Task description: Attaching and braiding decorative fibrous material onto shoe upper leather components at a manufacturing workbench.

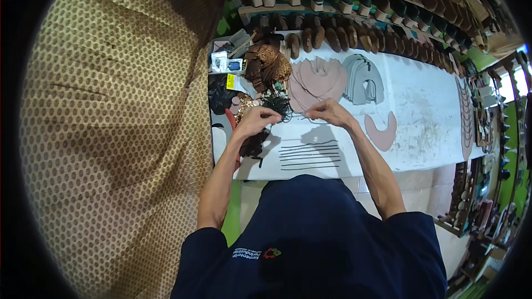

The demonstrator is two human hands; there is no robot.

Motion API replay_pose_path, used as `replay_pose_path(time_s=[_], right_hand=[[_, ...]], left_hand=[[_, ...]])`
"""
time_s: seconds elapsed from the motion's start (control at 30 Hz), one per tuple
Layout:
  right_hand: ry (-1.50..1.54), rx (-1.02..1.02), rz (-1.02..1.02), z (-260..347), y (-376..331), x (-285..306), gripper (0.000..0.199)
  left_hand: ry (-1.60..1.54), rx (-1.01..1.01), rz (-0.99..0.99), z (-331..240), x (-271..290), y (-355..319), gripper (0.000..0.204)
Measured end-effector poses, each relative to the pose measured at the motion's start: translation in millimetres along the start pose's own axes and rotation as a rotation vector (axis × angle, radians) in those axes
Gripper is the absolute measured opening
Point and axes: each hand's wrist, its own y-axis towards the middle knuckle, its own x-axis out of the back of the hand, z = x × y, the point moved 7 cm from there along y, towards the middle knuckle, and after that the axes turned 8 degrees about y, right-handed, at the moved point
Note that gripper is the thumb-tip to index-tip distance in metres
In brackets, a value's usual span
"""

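My left hand (258, 121) is closed in a pinch beside a tangled heap of thin dark cords (275, 103). Level with it, my right hand (331, 112) also pinches, fingertips turned inward. A thin dark cord (298, 115) seems to run between the two hands, though it is hard to make out against the things behind. Nearer to me, several dark cords (309, 155) lie side by side across the white tabletop. Just past my right hand is a stack of pink curved pieces (317, 86).
Grey curved pieces (363, 80) and a single pink U-shaped piece (381, 134) lie to the right. Brown straps (260, 66) and a black plastic bag (221, 94) crowd the left. Shoe racks (332, 8) line the far side; a patterned curtain (116, 133) hangs at left.
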Motion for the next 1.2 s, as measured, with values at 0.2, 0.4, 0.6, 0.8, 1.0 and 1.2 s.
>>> replay_pose_path(time_s=[0.2,0.4,0.6,0.8,1.0,1.2], right_hand=[[-0.073,-0.083,-0.147,-75.9,-45.2,23.6,0.033],[-0.157,-0.115,-0.277,-126.9,-66.9,25.3,0.03],[-0.309,-0.186,-0.414,-143.2,-75.7,28.5,0.028],[-0.409,-0.208,-0.467,-140.1,-79.7,29.3,0.026],[-0.396,-0.122,-0.59,-136.8,-91.4,34.4,0.026],[-0.414,-0.034,-0.558,-137.0,-112.4,29.2,0.022]], left_hand=[[0.221,0.062,0.019,54.2,-57.7,-4.8,0.031],[0.343,0.07,-0.06,76.7,-98.4,-12.5,0.027],[0.492,0.082,-0.21,83.7,-104.2,-22.3,0.026],[0.577,0.112,-0.235,81.9,-103.2,-27.8,0.019],[0.509,0.098,-0.266,75.3,-98.4,-32.7,0.015],[0.611,-0.084,-0.428,68.5,-90.4,-55.9,0.009]])
